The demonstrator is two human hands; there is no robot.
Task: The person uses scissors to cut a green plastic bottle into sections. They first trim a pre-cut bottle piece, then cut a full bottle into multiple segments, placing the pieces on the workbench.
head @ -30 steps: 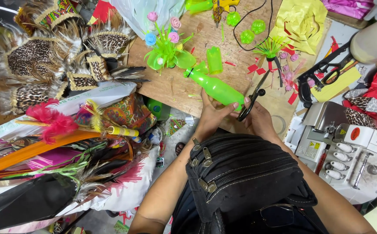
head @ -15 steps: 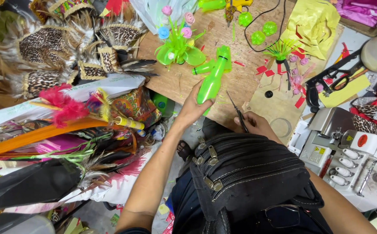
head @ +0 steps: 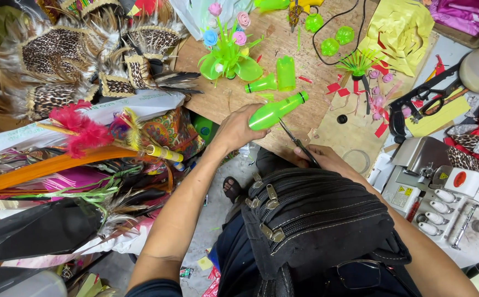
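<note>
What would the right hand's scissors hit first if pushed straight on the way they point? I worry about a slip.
Probably the green bottle held in the left hand. The scissors in the right hand point up and left, their tip right beside the bottle's lower side; depth is hard to judge.

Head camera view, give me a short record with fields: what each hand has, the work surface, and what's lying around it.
left hand: grips a green plastic bottle, cap end pointing away from the body
right hand: holds scissors, blades pointing toward the bottle
work surface: wooden board
on the board: green bottle-plastic flower piece with small coloured blooms, cut green bottle parts, red scraps
left of the board: spotted feather pieces, orange and pink feathers
on the lap: black zipped bag
</note>
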